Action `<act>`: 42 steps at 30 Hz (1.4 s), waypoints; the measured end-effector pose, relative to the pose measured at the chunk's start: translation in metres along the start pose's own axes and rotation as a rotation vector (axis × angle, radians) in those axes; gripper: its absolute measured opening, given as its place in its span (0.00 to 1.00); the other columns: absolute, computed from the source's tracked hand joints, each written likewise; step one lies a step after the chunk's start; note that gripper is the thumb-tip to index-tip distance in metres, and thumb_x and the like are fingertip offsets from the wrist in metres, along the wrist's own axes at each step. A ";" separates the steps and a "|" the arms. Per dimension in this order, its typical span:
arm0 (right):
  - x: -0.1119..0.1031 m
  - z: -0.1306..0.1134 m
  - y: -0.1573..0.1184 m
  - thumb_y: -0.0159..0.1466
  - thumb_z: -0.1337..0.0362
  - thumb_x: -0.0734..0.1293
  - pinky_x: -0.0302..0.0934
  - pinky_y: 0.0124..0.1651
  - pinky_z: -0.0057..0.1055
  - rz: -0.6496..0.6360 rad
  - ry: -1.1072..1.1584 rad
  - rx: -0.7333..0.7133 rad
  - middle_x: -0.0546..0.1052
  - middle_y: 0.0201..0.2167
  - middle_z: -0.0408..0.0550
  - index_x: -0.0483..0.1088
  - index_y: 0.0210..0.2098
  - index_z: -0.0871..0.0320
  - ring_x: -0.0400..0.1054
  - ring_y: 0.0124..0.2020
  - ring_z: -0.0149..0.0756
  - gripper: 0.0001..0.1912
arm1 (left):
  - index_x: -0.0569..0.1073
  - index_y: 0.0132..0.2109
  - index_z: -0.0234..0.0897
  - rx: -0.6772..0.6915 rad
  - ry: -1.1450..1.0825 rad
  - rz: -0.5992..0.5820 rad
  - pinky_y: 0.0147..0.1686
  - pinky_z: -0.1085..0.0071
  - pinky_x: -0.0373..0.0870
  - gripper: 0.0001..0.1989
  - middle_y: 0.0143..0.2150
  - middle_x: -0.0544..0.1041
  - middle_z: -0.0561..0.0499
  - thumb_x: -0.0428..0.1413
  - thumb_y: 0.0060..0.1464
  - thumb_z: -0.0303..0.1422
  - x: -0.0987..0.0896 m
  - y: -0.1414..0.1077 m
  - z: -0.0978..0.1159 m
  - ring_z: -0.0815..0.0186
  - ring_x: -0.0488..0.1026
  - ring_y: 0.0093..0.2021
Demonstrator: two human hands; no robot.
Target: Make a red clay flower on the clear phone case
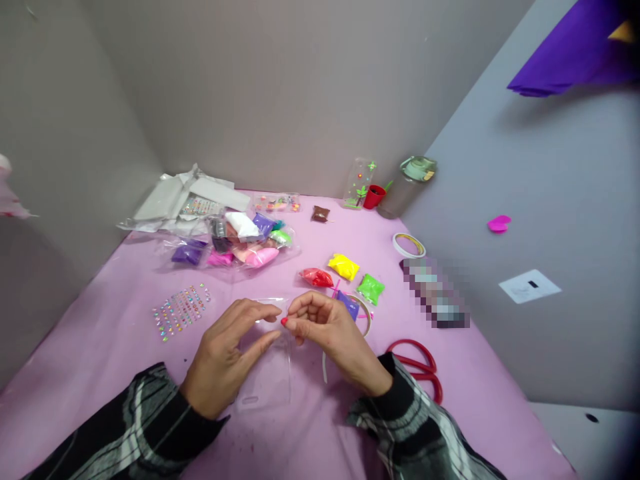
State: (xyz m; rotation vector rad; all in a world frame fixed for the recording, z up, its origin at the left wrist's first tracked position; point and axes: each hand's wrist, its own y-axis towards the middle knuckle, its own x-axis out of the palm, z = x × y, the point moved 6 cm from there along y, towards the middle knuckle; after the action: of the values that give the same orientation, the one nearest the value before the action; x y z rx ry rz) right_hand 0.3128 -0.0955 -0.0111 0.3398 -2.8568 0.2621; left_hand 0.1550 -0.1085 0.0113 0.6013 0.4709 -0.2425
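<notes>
Between the thumb and fingertips of my right hand (320, 327) is a small red ball of clay (285, 321). Just left of it, my left hand (227, 350) is held with thumb and fingers apart, and nothing is between them. Below both hands a clear phone case (267, 383) lies flat on the pink tabletop (320, 440); my left hand covers part of it. Beyond my right hand are packets of red clay (317, 277), yellow clay (344, 267), green clay (371, 289) and purple clay (348, 305).
Red-handled scissors (417, 367) lie right of my right forearm. A gem sticker sheet (181, 311) is at left, with a bag of clay packets (245, 240) behind it. A tape roll (409, 245), bottle (407, 187) and decorated clear case (358, 183) stand or lie far right.
</notes>
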 end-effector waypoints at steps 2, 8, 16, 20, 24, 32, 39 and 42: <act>0.003 0.003 -0.001 0.54 0.59 0.80 0.59 0.30 0.24 -0.013 0.023 0.012 0.73 0.24 0.37 0.74 0.33 0.58 0.63 0.24 0.25 0.15 | 0.74 0.49 0.41 0.017 0.000 -0.001 0.46 0.68 0.71 0.09 0.43 0.78 0.50 0.58 0.64 0.25 -0.001 0.000 0.001 0.63 0.74 0.46; 0.005 0.005 -0.002 0.54 0.56 0.80 0.57 0.31 0.26 -0.021 -0.004 0.021 0.73 0.25 0.38 0.75 0.34 0.59 0.63 0.25 0.26 0.16 | 0.75 0.46 0.40 0.054 0.010 -0.002 0.45 0.70 0.70 0.09 0.41 0.77 0.51 0.56 0.64 0.22 -0.002 0.002 0.004 0.65 0.73 0.44; 0.007 0.002 -0.003 0.60 0.62 0.74 0.56 0.33 0.27 -0.026 -0.165 0.018 0.74 0.26 0.39 0.76 0.31 0.59 0.61 0.26 0.26 0.07 | 0.73 0.45 0.38 0.089 0.092 -0.034 0.45 0.67 0.69 0.08 0.41 0.75 0.49 0.54 0.64 0.21 0.002 0.002 0.007 0.64 0.72 0.45; 0.007 0.009 -0.002 0.59 0.66 0.71 0.56 0.31 0.26 -0.028 -0.125 0.057 0.73 0.24 0.38 0.76 0.29 0.59 0.61 0.25 0.26 0.03 | 0.72 0.43 0.38 0.095 0.154 -0.014 0.46 0.63 0.69 0.06 0.41 0.75 0.49 0.54 0.64 0.22 0.002 0.001 0.008 0.61 0.72 0.44; 0.006 0.014 -0.001 0.58 0.66 0.71 0.56 0.30 0.26 -0.020 -0.069 0.075 0.73 0.24 0.39 0.76 0.29 0.60 0.62 0.23 0.25 0.03 | 0.72 0.49 0.38 0.116 0.151 -0.001 0.47 0.62 0.70 0.08 0.42 0.77 0.48 0.56 0.64 0.24 0.001 0.003 0.008 0.61 0.73 0.45; 0.004 0.010 -0.001 0.62 0.55 0.72 0.58 0.29 0.26 -0.035 -0.096 0.046 0.73 0.24 0.40 0.77 0.30 0.60 0.63 0.23 0.26 0.13 | 0.73 0.48 0.41 0.189 0.171 -0.012 0.57 0.58 0.67 0.08 0.41 0.80 0.52 0.56 0.65 0.24 -0.002 0.003 0.008 0.63 0.76 0.43; 0.005 0.011 -0.002 0.57 0.53 0.76 0.58 0.31 0.27 -0.055 -0.075 0.059 0.74 0.26 0.40 0.78 0.31 0.59 0.62 0.25 0.26 0.14 | 0.75 0.46 0.43 0.188 0.182 0.016 0.54 0.58 0.70 0.06 0.38 0.81 0.54 0.56 0.65 0.27 -0.004 0.003 0.007 0.63 0.78 0.40; 0.006 0.011 -0.003 0.58 0.58 0.75 0.58 0.31 0.26 -0.042 -0.065 0.067 0.73 0.25 0.40 0.77 0.29 0.59 0.62 0.25 0.26 0.10 | 0.74 0.46 0.44 0.176 0.178 0.009 0.54 0.57 0.71 0.07 0.39 0.81 0.53 0.57 0.65 0.26 -0.003 0.003 0.006 0.62 0.78 0.41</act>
State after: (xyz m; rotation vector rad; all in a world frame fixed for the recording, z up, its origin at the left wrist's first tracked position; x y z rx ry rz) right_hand 0.3054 -0.1015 -0.0193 0.4290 -2.9057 0.3449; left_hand 0.1558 -0.1098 0.0188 0.8009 0.6228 -0.2239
